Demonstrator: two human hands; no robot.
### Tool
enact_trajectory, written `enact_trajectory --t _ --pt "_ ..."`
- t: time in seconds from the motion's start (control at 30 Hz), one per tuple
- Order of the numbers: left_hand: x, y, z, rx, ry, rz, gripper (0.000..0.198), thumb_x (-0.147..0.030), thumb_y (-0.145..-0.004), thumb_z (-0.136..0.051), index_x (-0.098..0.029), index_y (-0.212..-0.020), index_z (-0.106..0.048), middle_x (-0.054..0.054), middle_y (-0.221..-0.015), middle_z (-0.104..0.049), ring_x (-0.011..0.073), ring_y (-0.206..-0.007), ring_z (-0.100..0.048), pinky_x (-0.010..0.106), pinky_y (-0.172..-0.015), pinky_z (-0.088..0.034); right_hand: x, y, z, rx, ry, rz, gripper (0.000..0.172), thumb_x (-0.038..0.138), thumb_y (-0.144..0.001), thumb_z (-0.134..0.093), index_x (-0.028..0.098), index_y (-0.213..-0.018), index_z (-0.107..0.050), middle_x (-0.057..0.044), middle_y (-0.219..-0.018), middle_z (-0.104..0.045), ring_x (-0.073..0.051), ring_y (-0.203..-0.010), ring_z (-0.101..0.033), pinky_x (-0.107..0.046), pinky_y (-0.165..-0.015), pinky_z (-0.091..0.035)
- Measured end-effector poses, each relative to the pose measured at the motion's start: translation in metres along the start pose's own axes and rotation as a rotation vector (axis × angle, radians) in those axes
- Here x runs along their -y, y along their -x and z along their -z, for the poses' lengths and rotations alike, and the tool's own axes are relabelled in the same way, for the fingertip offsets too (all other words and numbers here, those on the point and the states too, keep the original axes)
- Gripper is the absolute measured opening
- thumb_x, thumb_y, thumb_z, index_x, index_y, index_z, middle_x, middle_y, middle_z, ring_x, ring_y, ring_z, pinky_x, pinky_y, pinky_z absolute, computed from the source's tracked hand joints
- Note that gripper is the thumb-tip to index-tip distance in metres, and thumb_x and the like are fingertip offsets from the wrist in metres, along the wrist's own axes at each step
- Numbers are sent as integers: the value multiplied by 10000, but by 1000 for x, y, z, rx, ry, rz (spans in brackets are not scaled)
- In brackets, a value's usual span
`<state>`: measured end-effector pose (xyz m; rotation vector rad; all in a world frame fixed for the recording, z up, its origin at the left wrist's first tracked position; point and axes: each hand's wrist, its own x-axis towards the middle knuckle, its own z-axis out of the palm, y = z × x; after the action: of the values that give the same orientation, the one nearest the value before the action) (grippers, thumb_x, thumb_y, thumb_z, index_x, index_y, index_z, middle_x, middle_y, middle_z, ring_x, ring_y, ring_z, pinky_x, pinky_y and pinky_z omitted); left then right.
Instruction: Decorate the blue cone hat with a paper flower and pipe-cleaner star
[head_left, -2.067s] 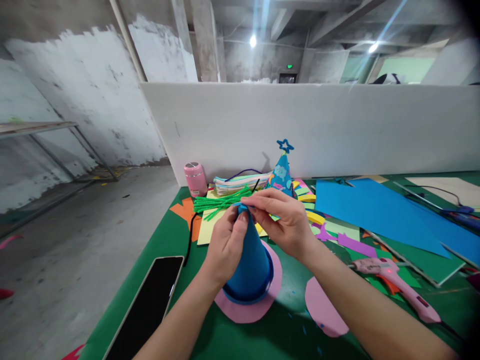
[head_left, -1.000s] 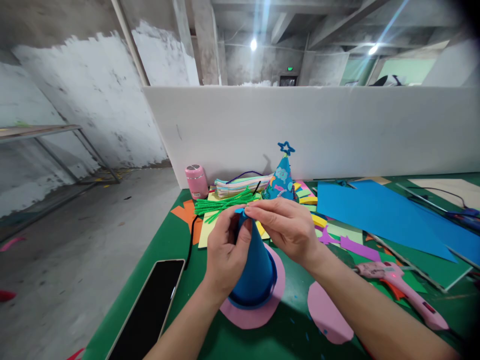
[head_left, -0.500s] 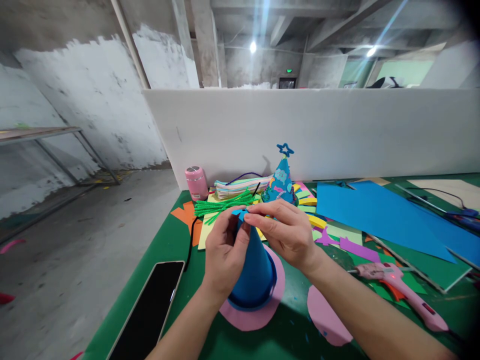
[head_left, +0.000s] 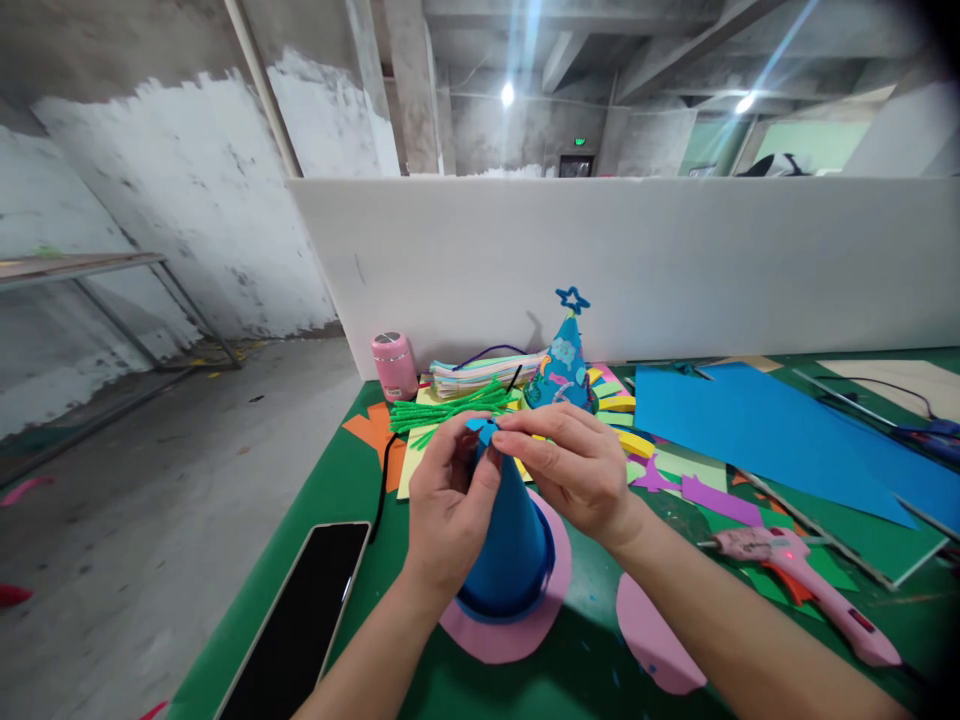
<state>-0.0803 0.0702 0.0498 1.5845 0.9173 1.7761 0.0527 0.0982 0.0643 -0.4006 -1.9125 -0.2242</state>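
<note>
A plain blue paper cone [head_left: 510, 550] stands upright on a pink paper disc [head_left: 491, 640]. My left hand [head_left: 454, 490] is wrapped round the upper part of the cone, thumb in front. At the tip, small blue paper flaps [head_left: 484, 430] spread outward. My right hand [head_left: 574, 460] comes from the right, with thumb and index finger pinching at the edge of these flaps. Behind the hands stands a decorated blue cone hat [head_left: 564, 360] topped by a blue star [head_left: 573, 299].
Green pipe cleaners [head_left: 450, 405] and a pink canister [head_left: 394, 366] sit behind on the left. A phone [head_left: 300, 620] lies left. On the right are a pink glue gun [head_left: 810, 585], blue sheets [head_left: 757, 430] and a pink paper piece [head_left: 656, 635]. A white board [head_left: 622, 270] closes the back.
Both hands stay at the cone's tip. My right fingertips have shifted very slightly, and a little more of the blue flaps shows between the hands.
</note>
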Motion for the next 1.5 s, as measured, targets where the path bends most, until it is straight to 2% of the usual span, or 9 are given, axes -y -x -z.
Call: enact_trajectory --t 0.2,0.33,0.43,0.6,0.77,0.9,1.07,1.17,1.5 --pt "-6 -5 1 -60 154 118 184 -253 -804 -447 -201 -894 -598 33 -864 -623 177 -828 -574 291 -740 -450 1 -2 0 -11 46 19 172 76 -760 -567 171 -874 -654 -86 -879 -690 -164 -808 -604 -305 -674 -515" --pt "-14 -15 -1 -94 128 183 145 -253 -777 -507 -175 -748 -626 17 -729 -621 154 -726 -574 257 -668 -444 0 -1 0 7 57 36 186 70 -760 -562 162 -893 -653 -89 -893 -690 -170 -807 -600 -310 -671 -515" --pt "-15 -17 -2 -116 113 197 85 -225 -749 -552 -175 -735 -619 1 -709 -613 135 -688 -570 241 -652 -439 -1 0 1 8 62 33 202 71 -763 -556 175 -909 -650 -75 -914 -686 -167 -812 -593 -309 -686 -516" --pt "-15 -12 -3 -139 64 140 84 -215 -757 -537 -183 -780 -612 2 -749 -623 138 -706 -580 254 -676 -455 -1 1 -1 -6 51 24 214 62 -740 -584 164 -916 -650 -80 -925 -682 -164 -826 -581 -302 -704 -516" --pt "-17 -8 -3 -182 -194 -22 75 -183 -757 -535 -184 -769 -609 -20 -731 -619 108 -696 -561 213 -671 -450 0 4 -3 -17 8 -3 251 45 -723 -583 164 -935 -643 -81 -947 -674 -163 -837 -585 -302 -724 -512" --pt "-16 -5 -5 -195 -251 -73 85 -163 -770 -515 -192 -784 -594 -30 -724 -607 99 -683 -552 206 -661 -447 8 3 -3 -30 -94 -109 278 63 -703 -568 179 -947 -631 -81 -963 -661 -179 -854 -599 -330 -744 -503" --pt "-12 -2 -7 -202 -295 -112 106 -142 -762 -521 -193 -818 -595 -10 -776 -611 118 -718 -558 243 -695 -454 22 -2 -11 -179 -263 -474 149 138 -743 -564 218 -846 -637 -46 -835 -666 -188 -804 -613 -342 -712 -505" --pt "-11 -2 -5 -197 -301 -120 124 -130 -747 -537 -191 -833 -602 -4 -796 -616 125 -737 -567 254 -714 -458 25 -4 -17 -256 -355 -607 109 147 -747 -580 219 -804 -638 -30 -789 -661 -178 -757 -615 -328 -692 -503" --pt "-13 -3 -1 -168 -251 -93 133 -131 -738 -552 -195 -838 -612 -5 -812 -621 123 -765 -573 243 -727 -463 24 0 -19 -257 -399 -592 150 107 -721 -600 225 -807 -636 -39 -842 -663 -185 -811 -610 -331 -697 -495"
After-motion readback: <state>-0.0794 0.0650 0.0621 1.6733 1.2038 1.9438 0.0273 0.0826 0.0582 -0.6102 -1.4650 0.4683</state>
